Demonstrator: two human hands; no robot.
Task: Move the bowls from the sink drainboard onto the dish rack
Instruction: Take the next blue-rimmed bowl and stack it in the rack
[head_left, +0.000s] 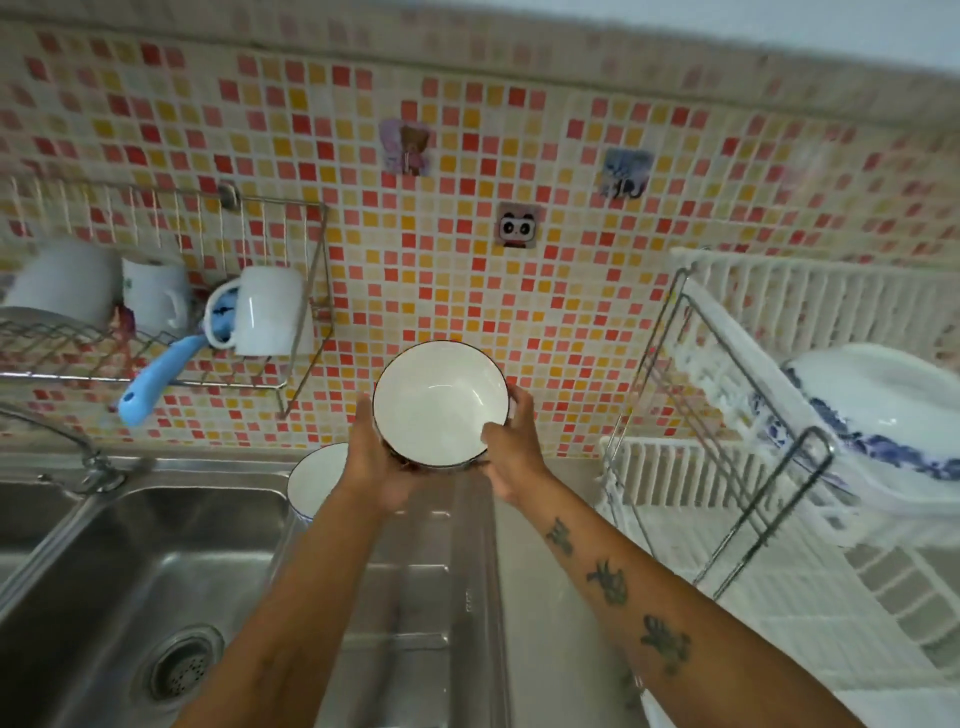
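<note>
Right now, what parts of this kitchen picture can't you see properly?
All in the head view:
- Second bowl on the drainboard: mostly hidden behind the left hand and arm.
- Outside of the held bowl: covered by both hands; the right hand grips its rim.
- Blue-patterned dish on the dish rack: blurred, cut off by the right edge.
- Tap: cut off at the left edge.

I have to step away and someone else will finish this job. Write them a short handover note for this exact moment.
Left hand and right hand: both grip one white bowl, lifted above the drainboard, tilted toward the camera.
Second bowl sits on the drainboard, partly hidden behind the left arm.
Dish rack stands to the right; it already holds a blue-patterned dish.
Done: first bowl picked up.
Left: set it on the rack, then move the second bowl.
</note>
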